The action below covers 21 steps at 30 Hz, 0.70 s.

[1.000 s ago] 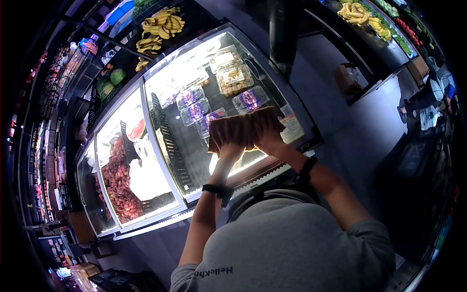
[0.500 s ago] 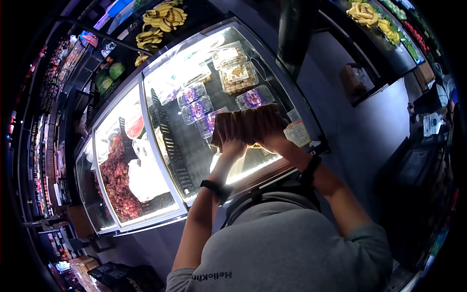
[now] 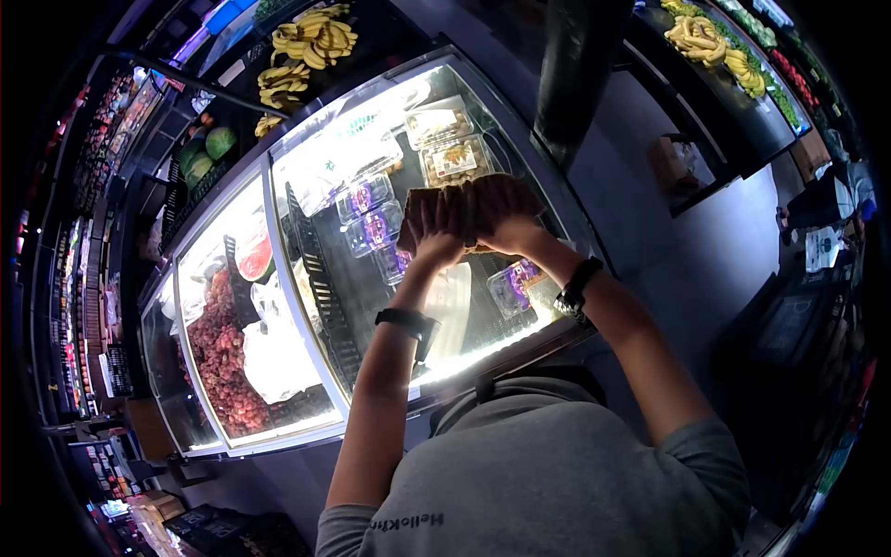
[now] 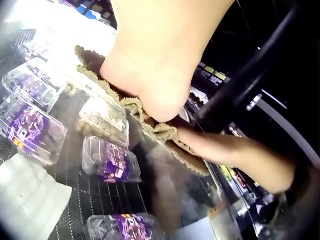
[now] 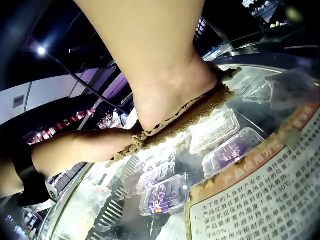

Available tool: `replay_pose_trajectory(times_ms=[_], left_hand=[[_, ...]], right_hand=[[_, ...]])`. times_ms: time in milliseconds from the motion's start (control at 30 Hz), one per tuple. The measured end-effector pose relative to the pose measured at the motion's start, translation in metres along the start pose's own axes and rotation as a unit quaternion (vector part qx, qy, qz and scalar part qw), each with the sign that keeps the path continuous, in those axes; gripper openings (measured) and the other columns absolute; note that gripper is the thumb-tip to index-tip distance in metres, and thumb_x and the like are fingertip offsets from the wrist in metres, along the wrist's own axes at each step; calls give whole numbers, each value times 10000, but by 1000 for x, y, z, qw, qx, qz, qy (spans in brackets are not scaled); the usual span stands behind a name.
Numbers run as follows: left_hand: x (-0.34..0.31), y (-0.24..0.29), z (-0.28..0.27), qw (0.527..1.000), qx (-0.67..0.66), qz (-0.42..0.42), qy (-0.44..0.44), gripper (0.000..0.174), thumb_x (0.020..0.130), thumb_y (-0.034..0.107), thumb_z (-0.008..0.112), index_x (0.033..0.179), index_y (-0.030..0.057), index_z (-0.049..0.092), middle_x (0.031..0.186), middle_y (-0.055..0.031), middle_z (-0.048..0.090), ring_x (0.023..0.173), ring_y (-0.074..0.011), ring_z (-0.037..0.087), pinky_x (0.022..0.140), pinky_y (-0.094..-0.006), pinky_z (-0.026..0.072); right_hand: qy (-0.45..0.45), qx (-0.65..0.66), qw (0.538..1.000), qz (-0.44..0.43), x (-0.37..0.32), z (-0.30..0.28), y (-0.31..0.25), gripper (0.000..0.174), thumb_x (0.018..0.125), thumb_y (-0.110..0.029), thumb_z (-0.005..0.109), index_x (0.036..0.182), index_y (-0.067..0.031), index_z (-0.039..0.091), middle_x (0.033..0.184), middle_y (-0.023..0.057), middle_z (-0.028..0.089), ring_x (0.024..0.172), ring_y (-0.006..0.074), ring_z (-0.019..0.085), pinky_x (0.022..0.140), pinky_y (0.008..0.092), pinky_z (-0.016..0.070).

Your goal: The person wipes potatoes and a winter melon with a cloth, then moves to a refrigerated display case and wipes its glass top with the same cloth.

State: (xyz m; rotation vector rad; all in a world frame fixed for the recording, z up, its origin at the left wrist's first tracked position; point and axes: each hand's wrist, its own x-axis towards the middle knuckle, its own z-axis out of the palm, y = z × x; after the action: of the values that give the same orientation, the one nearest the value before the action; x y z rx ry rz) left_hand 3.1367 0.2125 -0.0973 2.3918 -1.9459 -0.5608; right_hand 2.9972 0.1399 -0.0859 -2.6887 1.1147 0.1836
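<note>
A brown cloth (image 3: 532, 193) lies bunched on the glass top (image 3: 376, 325) of a lit display cooler. My left hand (image 3: 440, 232) presses on it with the fingers spread forward. Beside it, my right hand (image 3: 506, 221) lies on the cloth's right half, fingers also extended. In the left wrist view the cloth's ruffled edge (image 4: 187, 159) sticks out under the palm. Below the glass are clear boxes with purple labels (image 3: 375, 229) and boxes of small round brown produce (image 3: 457, 160).
A printed label (image 5: 250, 190) sits on the glass near my right hand. Red grapes (image 3: 218, 357) and a white bag (image 3: 278, 348) fill the cooler's left section. A dark post (image 3: 571, 84) rises beyond its right side. Bananas (image 3: 316, 37) and watermelons (image 3: 221, 141) lie behind.
Both hands and the cloth have slid forward over the glass, away from my body. A purple-labelled box nearer the front edge now shows behind them.
</note>
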Motion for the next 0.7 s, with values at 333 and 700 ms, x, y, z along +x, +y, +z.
replay_pose_trajectory(times_ms=[333,700], left_hand=[[73,-73,6,999,-23,-9,43,669,829,503,371,1392,302,72,1463,-54,-42,1323,-311,-137,1012,-530,-123],[112,-75,-65,988,-78,-132,-8,617,823,555,347,1366,403,96,1460,-64,-79,1313,-346,-157,993,-572,-109]], right_hand=[[46,-18,998,-43,83,0,-5,921,742,-607,457,1393,-99,49,1425,214,13,1289,446,-59,1013,559,-70],[21,-35,999,16,151,-18,-12,817,758,-658,357,1401,-251,58,1433,185,-97,1282,431,-163,986,576,-133]])
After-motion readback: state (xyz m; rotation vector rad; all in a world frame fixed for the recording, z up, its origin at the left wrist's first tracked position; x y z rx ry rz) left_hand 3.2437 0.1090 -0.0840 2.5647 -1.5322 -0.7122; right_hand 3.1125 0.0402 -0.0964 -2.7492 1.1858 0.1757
